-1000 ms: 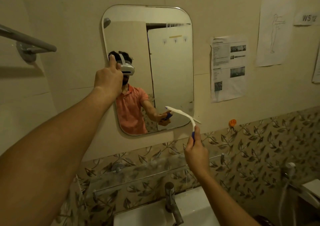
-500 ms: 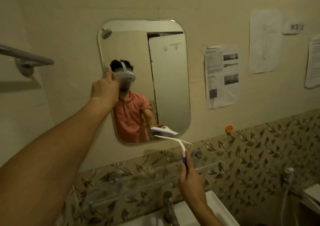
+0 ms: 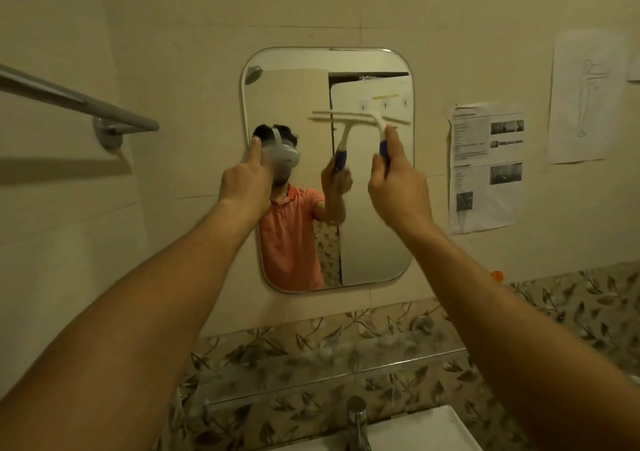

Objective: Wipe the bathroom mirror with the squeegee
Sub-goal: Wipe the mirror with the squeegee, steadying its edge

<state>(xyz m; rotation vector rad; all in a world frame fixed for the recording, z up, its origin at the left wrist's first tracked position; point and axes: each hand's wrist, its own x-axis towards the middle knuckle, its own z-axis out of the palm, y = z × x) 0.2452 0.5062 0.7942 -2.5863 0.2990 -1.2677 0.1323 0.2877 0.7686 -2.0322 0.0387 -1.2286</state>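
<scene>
The rounded bathroom mirror (image 3: pixel 374 242) hangs on the beige tiled wall. My right hand (image 3: pixel 398 187) grips the blue handle of a white squeegee (image 3: pixel 379 121), whose blade lies flat and level against the upper right part of the glass. My left hand (image 3: pixel 246 184) presses on the mirror's left edge, thumb up along the rim. The glass reflects a person in an orange shirt and the squeegee.
A metal towel bar (image 3: pixel 79 100) juts from the wall at the left. Printed papers (image 3: pixel 485 166) are taped to the right of the mirror. Below are a glass shelf (image 3: pixel 329 364), a chrome tap (image 3: pixel 358 423) and a white basin (image 3: pixel 426 430).
My right hand has lifted the squeegee from below the mirror's bottom edge up onto the upper glass. The left hand stays on the left rim. The view has tilted upward.
</scene>
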